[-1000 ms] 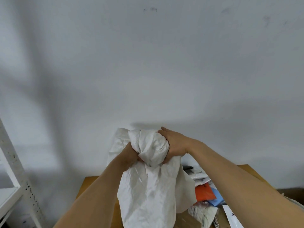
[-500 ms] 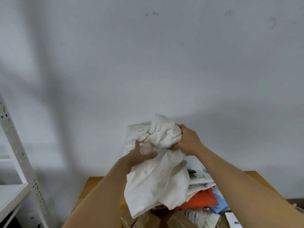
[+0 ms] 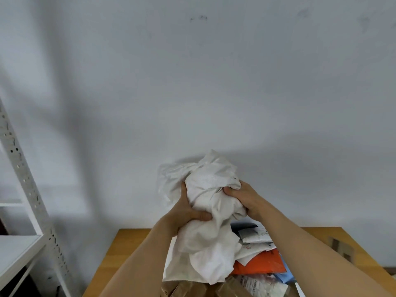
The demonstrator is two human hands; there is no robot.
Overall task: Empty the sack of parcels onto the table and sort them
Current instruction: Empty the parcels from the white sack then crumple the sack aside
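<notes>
At the far left stands a white rack (image 3: 25, 189) with punched holes, beside the wooden counter (image 3: 120, 251). Moving right, the left hand (image 3: 188, 213) is clenched on the sack (image 3: 205, 211), with its thumb pressed into the cloth from the near side. The sack is white, crumpled and limp, held up in the air above the counter, and its lower part hangs down over the parcels (image 3: 255, 247). The right hand (image 3: 244, 196) grasps the sack from the other side, fingers closed on a fold.

Right of the sack, the parcels lie in a heap on the counter: white mailers, a dark one at the far end, an orange bag (image 3: 263, 264), something blue (image 3: 285, 277), and brown packets (image 3: 184, 290) at the near edge. A cardboard box (image 3: 340, 249) sits further right.

I judge that the emptying is nearly finished, because the sack looks flat and without weight. The hands seem to bunch it together. The next move calls for putting the sack aside, away from the heap, and then spreading the parcels so that each can be seen and sorted.

Some printed labels are on the white mailers, but the writing is too small and blurred to read.
</notes>
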